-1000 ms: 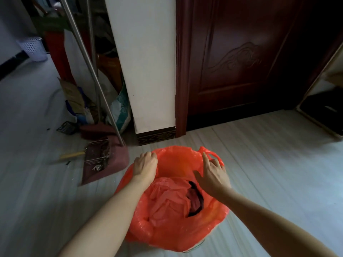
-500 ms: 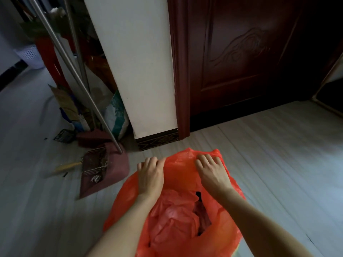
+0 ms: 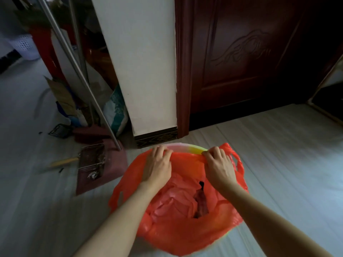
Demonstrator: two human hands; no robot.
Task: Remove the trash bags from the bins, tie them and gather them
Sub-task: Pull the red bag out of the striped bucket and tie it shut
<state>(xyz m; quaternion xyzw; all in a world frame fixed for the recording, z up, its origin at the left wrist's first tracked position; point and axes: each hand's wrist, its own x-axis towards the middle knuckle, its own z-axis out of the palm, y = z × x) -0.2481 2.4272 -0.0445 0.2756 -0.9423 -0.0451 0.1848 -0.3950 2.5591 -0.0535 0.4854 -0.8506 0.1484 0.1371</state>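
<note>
The dark wooden door (image 3: 250,58) and white wall pillar (image 3: 141,62) stand behind the pale floor (image 3: 278,154). On it, the orange trash bag (image 3: 176,225) lines its bin (image 3: 187,146). Its far edge runs left to right between both hands. The left hand (image 3: 157,164) and right hand (image 3: 219,164) each pinch this edge with curled fingers, equally near it.

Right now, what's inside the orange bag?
Inside the orange trash bag: crumpled pink-orange plastic and something dark, not identifiable. Anything beneath is covered. Both hands grip its far edge.
</note>
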